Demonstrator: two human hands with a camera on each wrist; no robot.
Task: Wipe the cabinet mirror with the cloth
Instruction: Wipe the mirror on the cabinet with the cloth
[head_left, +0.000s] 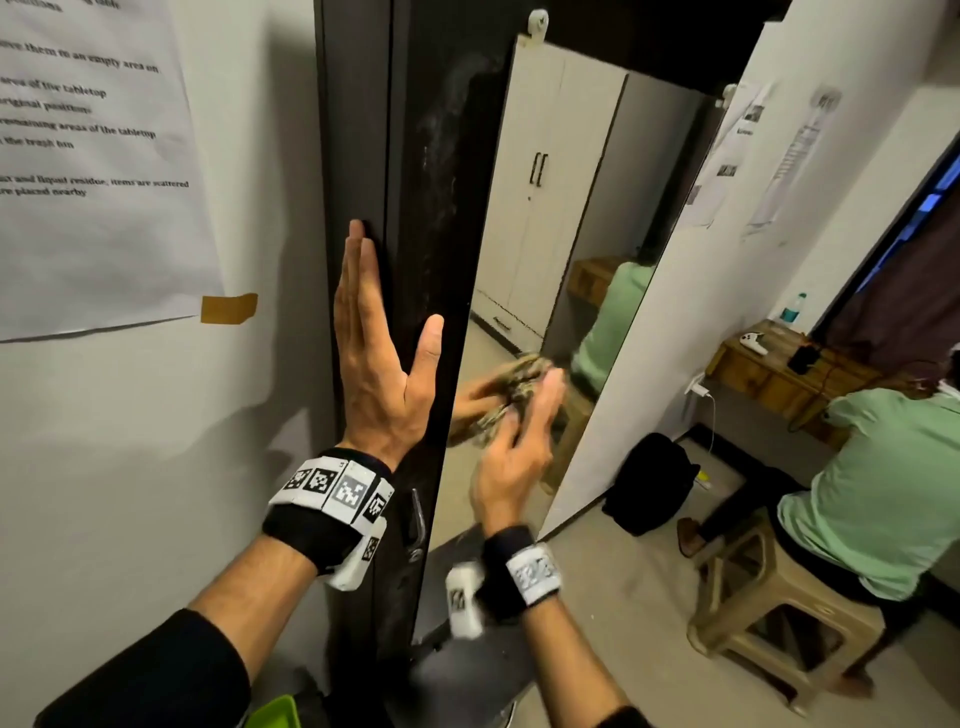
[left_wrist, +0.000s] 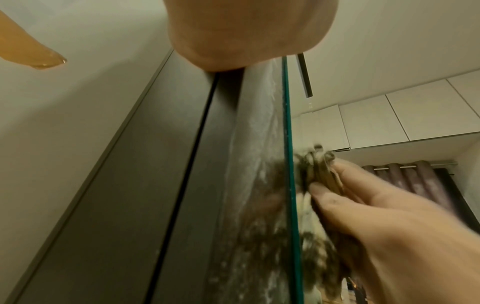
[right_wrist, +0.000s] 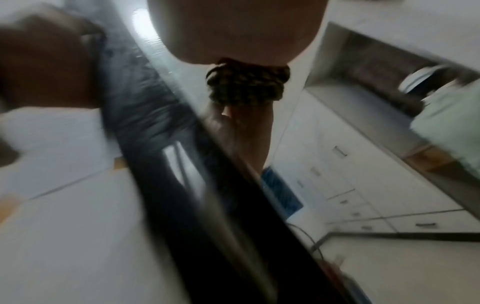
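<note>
The tall cabinet mirror is fixed to the front of a dark cabinet smeared with white streaks. My right hand grips a crumpled, mottled brown cloth and presses it against the lower left part of the glass, blurred by motion. In the left wrist view the cloth bunches out between the right hand's fingers, close to the mirror's green edge. My left hand lies flat on the cabinet's side edge, fingers straight, thumb spread. The right wrist view shows the cloth under my palm.
A person in a green shirt sits on a beige plastic stool to the right. A black bag lies on the floor by the white wall. A wooden desk stands behind. A printed sheet hangs on the left wall.
</note>
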